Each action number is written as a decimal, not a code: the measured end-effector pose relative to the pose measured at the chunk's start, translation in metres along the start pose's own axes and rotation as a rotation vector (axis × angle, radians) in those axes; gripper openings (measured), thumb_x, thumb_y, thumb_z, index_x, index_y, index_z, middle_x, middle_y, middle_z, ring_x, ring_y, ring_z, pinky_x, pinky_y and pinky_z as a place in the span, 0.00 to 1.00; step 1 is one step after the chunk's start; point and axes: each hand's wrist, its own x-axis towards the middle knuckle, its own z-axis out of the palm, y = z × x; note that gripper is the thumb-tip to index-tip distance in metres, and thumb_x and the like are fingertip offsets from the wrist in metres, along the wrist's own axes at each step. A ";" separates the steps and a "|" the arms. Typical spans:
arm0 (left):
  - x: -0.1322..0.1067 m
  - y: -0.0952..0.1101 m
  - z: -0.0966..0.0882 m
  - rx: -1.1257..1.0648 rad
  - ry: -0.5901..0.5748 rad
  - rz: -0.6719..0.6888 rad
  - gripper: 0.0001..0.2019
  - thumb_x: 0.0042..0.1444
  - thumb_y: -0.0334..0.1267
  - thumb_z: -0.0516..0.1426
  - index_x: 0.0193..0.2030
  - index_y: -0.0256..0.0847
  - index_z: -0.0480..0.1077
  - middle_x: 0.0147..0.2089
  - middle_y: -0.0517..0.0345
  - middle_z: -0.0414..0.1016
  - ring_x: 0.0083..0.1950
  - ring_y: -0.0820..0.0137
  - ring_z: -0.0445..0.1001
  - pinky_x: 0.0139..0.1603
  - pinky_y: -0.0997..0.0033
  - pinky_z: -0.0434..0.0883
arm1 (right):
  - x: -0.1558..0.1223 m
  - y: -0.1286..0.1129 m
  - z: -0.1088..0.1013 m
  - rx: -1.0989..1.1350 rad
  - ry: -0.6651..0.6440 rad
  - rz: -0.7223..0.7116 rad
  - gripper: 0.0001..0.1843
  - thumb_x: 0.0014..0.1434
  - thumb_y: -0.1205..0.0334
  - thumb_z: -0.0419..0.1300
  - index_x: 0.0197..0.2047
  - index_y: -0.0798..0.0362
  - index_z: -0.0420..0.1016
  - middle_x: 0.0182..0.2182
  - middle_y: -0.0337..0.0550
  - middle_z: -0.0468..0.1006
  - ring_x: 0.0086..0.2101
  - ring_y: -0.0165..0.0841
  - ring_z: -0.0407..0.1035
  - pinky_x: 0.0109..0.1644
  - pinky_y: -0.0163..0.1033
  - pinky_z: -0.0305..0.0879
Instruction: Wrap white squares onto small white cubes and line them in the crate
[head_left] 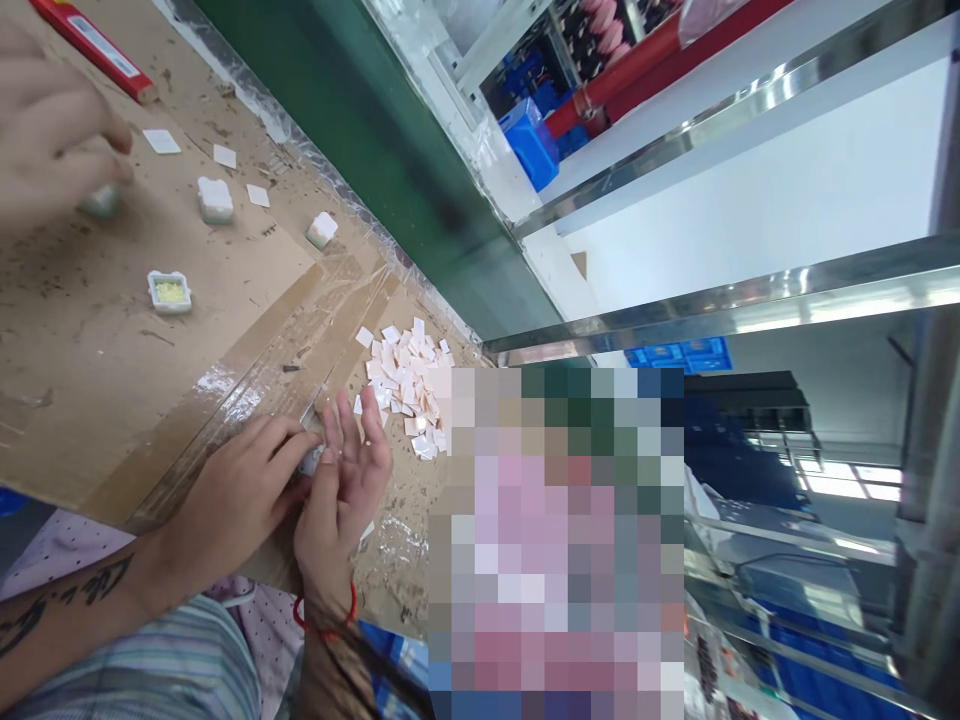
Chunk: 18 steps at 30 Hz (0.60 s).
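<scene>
My left hand, low in the head view, closes its fingertips on a small whitish block. Fingers mostly cover the block, so its details are hidden. Beside it, my right hand, with a red cord at the wrist, has its fingers stretched out and its thumb tip against the block. Just beyond the right fingers lies a heap of small white square pieces. Farther left on the cardboard sits a small white-rimmed tray with yellow contents. Two white-topped blocks, one upright and one tilted, stand behind it.
Another person's hand is at the upper left over a greenish block. Near it lie a red labelled stick-like case and loose white squares. A green ledge borders the cardboard surface. A pixelated patch hides the lower middle.
</scene>
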 end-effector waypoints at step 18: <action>-0.018 -0.010 -0.032 0.226 0.000 0.115 0.17 0.72 0.45 0.46 0.53 0.36 0.69 0.49 0.49 0.73 0.50 0.57 0.67 0.52 0.57 0.65 | 0.005 -0.008 -0.003 0.175 0.026 0.019 0.24 0.69 0.65 0.55 0.66 0.35 0.64 0.69 0.33 0.61 0.67 0.34 0.59 0.72 0.46 0.58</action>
